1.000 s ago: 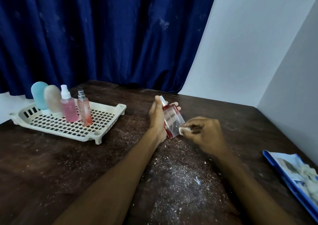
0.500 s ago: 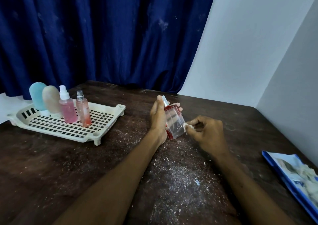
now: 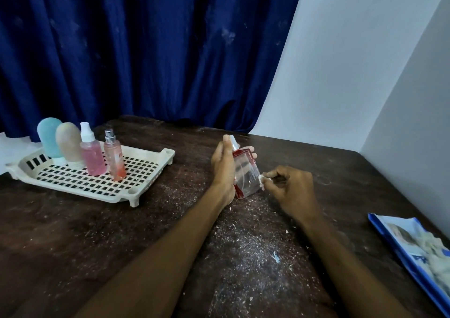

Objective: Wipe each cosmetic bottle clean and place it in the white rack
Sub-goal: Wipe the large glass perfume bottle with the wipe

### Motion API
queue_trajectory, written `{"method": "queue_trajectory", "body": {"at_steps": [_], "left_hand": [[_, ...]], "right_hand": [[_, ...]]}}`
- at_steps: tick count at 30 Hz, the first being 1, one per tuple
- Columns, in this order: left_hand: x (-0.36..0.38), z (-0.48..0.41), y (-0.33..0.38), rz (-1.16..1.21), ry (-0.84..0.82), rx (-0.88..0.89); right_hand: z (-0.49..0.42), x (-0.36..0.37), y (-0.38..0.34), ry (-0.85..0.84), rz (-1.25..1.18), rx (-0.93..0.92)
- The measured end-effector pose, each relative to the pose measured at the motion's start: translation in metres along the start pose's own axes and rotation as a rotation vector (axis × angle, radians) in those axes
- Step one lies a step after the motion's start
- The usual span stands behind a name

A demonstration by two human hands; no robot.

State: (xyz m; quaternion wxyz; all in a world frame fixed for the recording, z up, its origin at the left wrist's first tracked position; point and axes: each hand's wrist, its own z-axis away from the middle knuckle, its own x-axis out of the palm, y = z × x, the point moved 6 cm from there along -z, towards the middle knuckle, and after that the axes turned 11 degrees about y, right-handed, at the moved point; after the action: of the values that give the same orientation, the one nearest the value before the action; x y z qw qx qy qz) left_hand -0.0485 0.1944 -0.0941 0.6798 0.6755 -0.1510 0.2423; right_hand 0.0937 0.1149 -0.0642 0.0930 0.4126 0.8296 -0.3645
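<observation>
- Four: counted that many bottles upright along the far-left side of the white rack [image 3: 146, 176], namely blue tube [image 3: 48, 135], beige tube [image 3: 69, 144], pink spray bottle [image 3: 92, 158] and peach atomiser [image 3: 114, 159].
- Found the rack on the left part of the dark table [image 3: 73, 232], well apart from both hands.
- Saw a fifth, the clear bottle [image 3: 246, 176] with red edges, tilted, base low over the table; could not tell whether touching.
- Noted left hand [image 3: 225, 169] gripping it, fingers curled round the far side, thumb up beside the nozzle.
- Noted right hand [image 3: 289, 188] clenched, fingers pinching a small white wad [image 3: 261, 180] against the bottle's right edge.
- Logged white flecks [image 3: 243, 244] strewn over the table around the forearms.
- Logged a blue packet [image 3: 414, 249] at the right table edge, dark blue curtain [image 3: 146, 49] behind.
</observation>
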Motion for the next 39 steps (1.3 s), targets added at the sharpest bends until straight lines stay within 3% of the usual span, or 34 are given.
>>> {"method": "queue_trajectory", "body": {"at_steps": [7, 13, 19, 25, 31, 37, 39], "left_hand": [[0.002, 0.002, -0.002, 0.021, 0.009, -0.026], [0.003, 0.003, 0.001, 0.006, -0.012, -0.011], [0.001, 0.003, 0.000, 0.023, -0.001, -0.010], [0.002, 0.004, 0.003, 0.005, -0.002, 0.014], [0.001, 0.006, 0.002, 0.003, 0.025, -0.004], [0.004, 0.006, 0.003, -0.012, -0.027, 0.005], [0.004, 0.005, 0.002, 0.001, -0.021, -0.007]], "right_hand": [[0.004, 0.005, -0.015, -0.144, -0.096, -0.089], [0.000, 0.001, -0.008, 0.051, 0.033, -0.063], [0.006, 0.008, -0.017, -0.161, -0.094, -0.101], [0.001, 0.000, -0.014, 0.010, 0.013, -0.115], [0.008, 0.014, -0.029, -0.241, -0.081, -0.168], [0.000, 0.000, -0.012, 0.007, 0.031, -0.132], [0.001, 0.002, -0.017, 0.004, 0.006, -0.169]]}}
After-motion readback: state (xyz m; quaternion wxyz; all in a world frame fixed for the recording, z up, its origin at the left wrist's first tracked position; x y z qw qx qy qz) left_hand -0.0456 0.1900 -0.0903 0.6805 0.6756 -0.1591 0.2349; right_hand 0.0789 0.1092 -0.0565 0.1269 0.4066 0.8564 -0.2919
